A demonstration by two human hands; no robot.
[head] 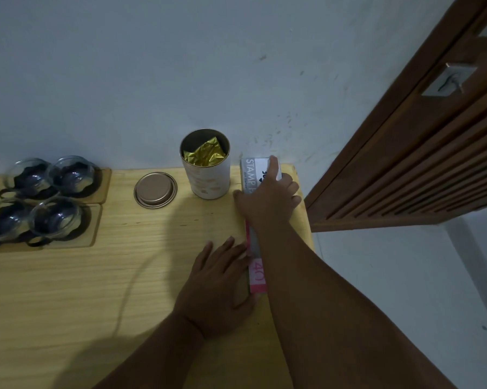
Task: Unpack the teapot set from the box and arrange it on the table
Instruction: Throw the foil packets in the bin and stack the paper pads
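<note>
Several glass cups (55, 217) with dark holders stand on wooden coasters (103, 186) at the table's far left. A long flat box (253, 170), white and grey with a pink near end, lies along the right edge of the wooden table (96, 290). My right hand (267, 197) lies over its far half, thumb on the left side and fingers across the top. My left hand (217, 284) presses against its near left side, thumb around the near end. An open white canister (208, 178) with a gold foil bag inside stands just left of the box.
The canister's round metal lid (155, 189) lies upside down on the table left of it. A pale wall runs behind the table. A brown slatted wooden door (419, 164) stands to the right, past the table's edge.
</note>
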